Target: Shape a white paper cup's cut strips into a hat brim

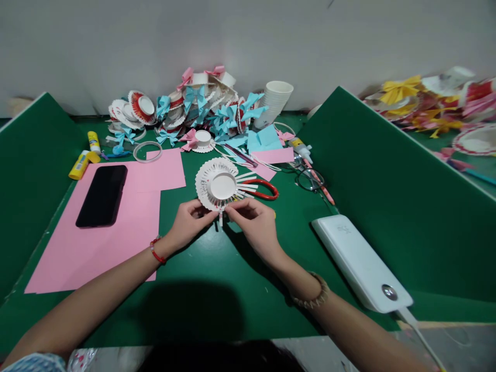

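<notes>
Near the middle of the head view, a white paper cup piece [223,186] is cut into strips around its round base. Most strips are curled into a scalloped rim; several on the right stick out straight. My left hand [186,223] pinches the rim's lower edge. Close beside it, the fingertips of my right hand [253,222] are closed on the lower strips, one of which points down between the hands. Red-handled scissors [267,190] lie just behind, to the right of the cup piece.
Pink paper [127,253] and a black phone [103,196] lie left. Behind are finished paper pieces with bows [196,101] and stacked cups [275,103]. Glasses [310,179] and a white power bank [362,263] are right. Green partitions [403,206] stand at both sides.
</notes>
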### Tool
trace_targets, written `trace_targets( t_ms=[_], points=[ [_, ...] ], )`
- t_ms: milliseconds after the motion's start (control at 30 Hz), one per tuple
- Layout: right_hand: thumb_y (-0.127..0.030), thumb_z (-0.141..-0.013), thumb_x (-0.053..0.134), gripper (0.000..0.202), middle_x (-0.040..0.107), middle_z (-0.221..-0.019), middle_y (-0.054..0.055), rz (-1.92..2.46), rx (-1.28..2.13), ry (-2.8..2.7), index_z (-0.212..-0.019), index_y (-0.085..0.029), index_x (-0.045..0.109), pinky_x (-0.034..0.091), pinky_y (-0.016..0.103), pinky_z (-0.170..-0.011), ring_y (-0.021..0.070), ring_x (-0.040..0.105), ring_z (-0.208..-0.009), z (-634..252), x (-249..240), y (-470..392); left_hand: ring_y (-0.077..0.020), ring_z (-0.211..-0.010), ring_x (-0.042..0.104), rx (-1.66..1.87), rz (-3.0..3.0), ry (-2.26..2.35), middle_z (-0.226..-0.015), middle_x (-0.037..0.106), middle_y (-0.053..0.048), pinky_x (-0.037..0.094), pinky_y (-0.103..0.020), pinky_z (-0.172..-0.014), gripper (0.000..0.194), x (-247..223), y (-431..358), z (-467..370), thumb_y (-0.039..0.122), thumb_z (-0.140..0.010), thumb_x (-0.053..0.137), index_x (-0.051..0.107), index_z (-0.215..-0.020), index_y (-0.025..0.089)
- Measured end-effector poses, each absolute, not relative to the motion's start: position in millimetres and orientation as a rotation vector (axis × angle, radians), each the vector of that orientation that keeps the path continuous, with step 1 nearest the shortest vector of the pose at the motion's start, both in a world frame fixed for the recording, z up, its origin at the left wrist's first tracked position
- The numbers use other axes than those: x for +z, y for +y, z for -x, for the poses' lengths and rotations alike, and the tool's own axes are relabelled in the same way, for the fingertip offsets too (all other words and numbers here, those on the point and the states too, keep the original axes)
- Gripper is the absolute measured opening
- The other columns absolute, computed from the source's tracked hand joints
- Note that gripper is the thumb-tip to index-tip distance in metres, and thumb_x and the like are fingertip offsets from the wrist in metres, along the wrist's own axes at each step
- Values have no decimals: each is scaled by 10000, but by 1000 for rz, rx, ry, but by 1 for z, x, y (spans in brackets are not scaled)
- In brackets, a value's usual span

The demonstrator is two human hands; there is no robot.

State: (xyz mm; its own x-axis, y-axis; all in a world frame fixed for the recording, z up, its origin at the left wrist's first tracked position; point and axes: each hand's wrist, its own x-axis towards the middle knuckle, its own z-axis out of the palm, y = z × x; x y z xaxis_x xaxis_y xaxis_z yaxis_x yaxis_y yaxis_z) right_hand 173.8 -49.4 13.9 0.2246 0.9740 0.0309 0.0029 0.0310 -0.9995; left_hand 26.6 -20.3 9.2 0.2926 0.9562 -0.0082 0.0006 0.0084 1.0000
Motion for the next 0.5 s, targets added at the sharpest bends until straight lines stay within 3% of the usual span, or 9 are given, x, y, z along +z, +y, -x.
trace_targets(
  t_ms=[500],
  points=[
    [-236,-654,676,93,649,-611,5,1307,1025,-1091,-643,-161,623,498,266,-587,115,588,-559,-174,13,-49,-64,-483,464,981,-1366,999,-578,586,5,388,-195,-468,196,10,-21,-26,286,-651,688,601,-683,113]
  ],
)
